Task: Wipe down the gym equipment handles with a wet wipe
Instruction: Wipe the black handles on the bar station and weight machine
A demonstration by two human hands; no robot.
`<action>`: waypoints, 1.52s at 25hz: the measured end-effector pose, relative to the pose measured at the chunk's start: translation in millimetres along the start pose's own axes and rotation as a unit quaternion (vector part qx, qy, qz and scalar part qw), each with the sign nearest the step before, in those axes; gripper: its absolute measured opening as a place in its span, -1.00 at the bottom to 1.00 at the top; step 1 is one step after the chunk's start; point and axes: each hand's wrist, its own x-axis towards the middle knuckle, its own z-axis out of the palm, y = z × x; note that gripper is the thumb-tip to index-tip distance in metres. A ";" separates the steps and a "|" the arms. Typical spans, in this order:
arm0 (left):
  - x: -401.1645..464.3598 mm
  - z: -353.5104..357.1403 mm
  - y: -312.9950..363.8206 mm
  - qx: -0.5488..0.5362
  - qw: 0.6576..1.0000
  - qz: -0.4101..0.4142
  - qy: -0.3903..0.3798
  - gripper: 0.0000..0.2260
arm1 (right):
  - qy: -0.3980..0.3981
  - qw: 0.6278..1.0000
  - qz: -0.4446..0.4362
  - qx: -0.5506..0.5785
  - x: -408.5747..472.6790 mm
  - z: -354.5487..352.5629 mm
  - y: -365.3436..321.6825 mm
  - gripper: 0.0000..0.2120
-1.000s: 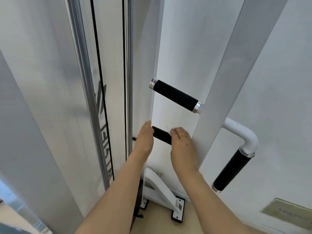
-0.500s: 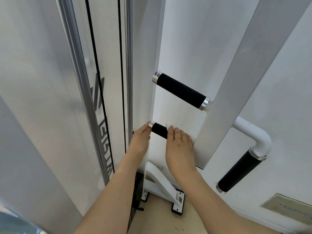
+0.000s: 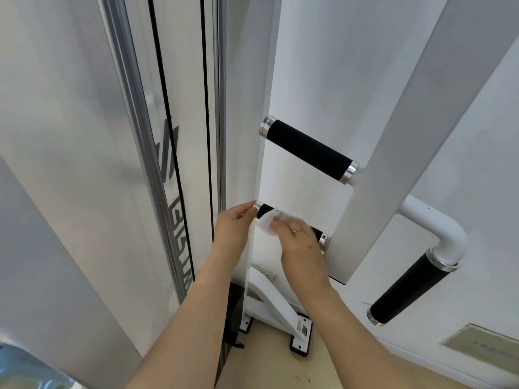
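Note:
A white gym machine carries black foam handles with silver end caps. My right hand [image 3: 299, 242] presses a white wet wipe [image 3: 268, 223] over the lower handle [image 3: 262, 210], covering most of its length. My left hand [image 3: 236, 223] touches that handle's free left end with its fingertips. Above it, the upper handle [image 3: 307, 150] juts from the white upright, untouched. A third black handle [image 3: 404, 290] hangs on a bent white tube at the lower right.
The white upright post [image 3: 393, 136] stands right of the handles. Steel guide rods and black cables [image 3: 165, 108] run vertically at the left. The machine's white foot [image 3: 280, 313] rests on a beige floor. A wall plate [image 3: 480, 343] sits at the lower right.
My right hand has slid left along the lower handle, so the wipe now shows at its fingertips. The left hand stays at the handle's end. The view has shifted slightly.

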 end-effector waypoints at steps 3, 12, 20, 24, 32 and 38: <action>1.6 -2.7 -2.7 0.088 0.992 0.064 0.064 -0.81 | 0.001 0.933 0.264 0.244 -18.3 5.3 -24.9 -0.62; -15.3 1.9 -5.6 0.119 0.991 0.066 0.008 -0.66 | 0.125 0.203 0.539 0.808 24.6 28.8 -31.7 -0.68; -10.4 10.3 -0.1 0.140 0.989 0.051 -0.008 -0.56 | 0.179 0.237 0.571 0.765 26.5 17.3 -22.6 -0.66; -11.1 8.4 -1.4 0.136 0.989 0.060 -0.015 -0.54 | 0.191 0.258 0.597 0.735 10.2 -17.7 -6.7 -0.73; -6.4 7.6 30.4 0.090 0.994 0.053 -0.022 -0.55 | 0.248 0.898 0.205 0.301 79.6 -116.4 -33.0 -0.68; 17.2 13.5 97.9 -0.103 0.985 0.135 -0.012 -0.69 | -0.137 0.974 0.088 -0.160 109.7 -93.9 -19.3 -0.48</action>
